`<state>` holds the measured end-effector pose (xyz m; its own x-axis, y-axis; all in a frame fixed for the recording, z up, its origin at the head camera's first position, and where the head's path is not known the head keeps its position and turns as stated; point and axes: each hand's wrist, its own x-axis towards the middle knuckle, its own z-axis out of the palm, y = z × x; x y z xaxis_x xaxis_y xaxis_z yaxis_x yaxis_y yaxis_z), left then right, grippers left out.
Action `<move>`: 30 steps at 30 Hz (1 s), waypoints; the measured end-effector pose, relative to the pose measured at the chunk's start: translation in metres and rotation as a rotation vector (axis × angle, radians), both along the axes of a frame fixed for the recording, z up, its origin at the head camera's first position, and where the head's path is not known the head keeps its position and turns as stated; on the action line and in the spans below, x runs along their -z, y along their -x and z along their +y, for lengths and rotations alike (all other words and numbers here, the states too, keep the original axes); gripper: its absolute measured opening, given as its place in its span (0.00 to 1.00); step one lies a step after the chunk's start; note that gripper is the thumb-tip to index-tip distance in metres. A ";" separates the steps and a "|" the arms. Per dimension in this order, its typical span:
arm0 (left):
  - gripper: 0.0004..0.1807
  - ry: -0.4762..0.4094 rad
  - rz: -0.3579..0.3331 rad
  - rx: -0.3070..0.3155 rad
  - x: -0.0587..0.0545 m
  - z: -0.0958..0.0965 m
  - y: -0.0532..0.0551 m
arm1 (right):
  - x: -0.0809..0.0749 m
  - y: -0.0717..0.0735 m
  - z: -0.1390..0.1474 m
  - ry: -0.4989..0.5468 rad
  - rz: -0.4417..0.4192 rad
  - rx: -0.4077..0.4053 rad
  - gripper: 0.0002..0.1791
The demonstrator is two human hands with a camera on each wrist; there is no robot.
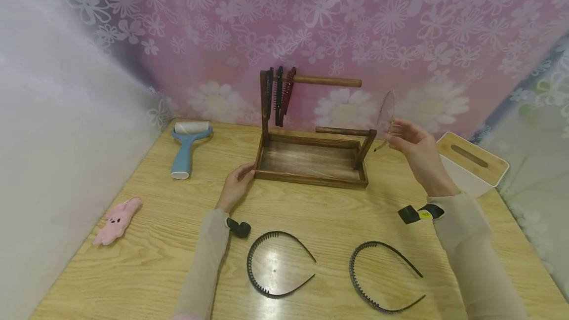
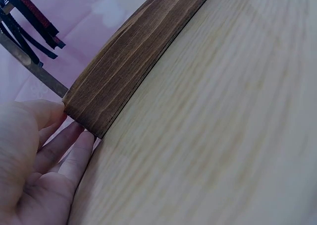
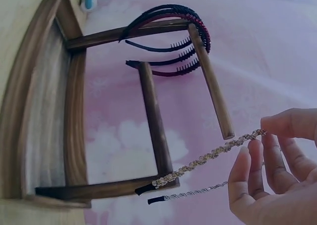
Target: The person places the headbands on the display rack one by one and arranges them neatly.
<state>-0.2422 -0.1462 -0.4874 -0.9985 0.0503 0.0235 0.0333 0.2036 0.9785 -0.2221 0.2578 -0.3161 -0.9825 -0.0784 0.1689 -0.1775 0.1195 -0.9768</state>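
A dark wooden rack (image 1: 311, 180) with a tray base and two raised bars stands at the table's back. Several headbands (image 1: 278, 97), black and dark red, hang at the left end of its upper bar. My left hand (image 1: 235, 186) rests at the rack's left end, its fingertips touching the wooden corner (image 2: 91, 116). Between thumb and fingers, my right hand (image 1: 413, 149) pinches a thin beaded headband (image 3: 213, 155) in the air, right of the rack. In the right wrist view, the beaded band lies near the bars' free ends, its dark tips pointing left.
Two black toothed headbands (image 1: 250, 260) (image 1: 353, 273) lie at the table's front. At left are a blue lint roller (image 1: 183, 157) and a pink plush toy (image 1: 116, 223). A white box with a wooden lid (image 1: 475, 157) stands behind my right wrist. A flowered curtain (image 1: 311, 23) hangs behind.
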 end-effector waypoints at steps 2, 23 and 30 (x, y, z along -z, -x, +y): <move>0.22 -0.003 -0.002 0.000 0.000 0.000 0.000 | -0.004 0.006 -0.004 -0.006 -0.011 0.010 0.20; 0.21 0.020 0.005 -0.003 0.008 -0.002 0.003 | -0.032 0.050 -0.075 -0.054 -0.072 -0.067 0.24; 0.22 0.022 0.004 0.004 0.009 -0.002 0.005 | -0.027 0.063 -0.109 -0.081 -0.087 -0.133 0.28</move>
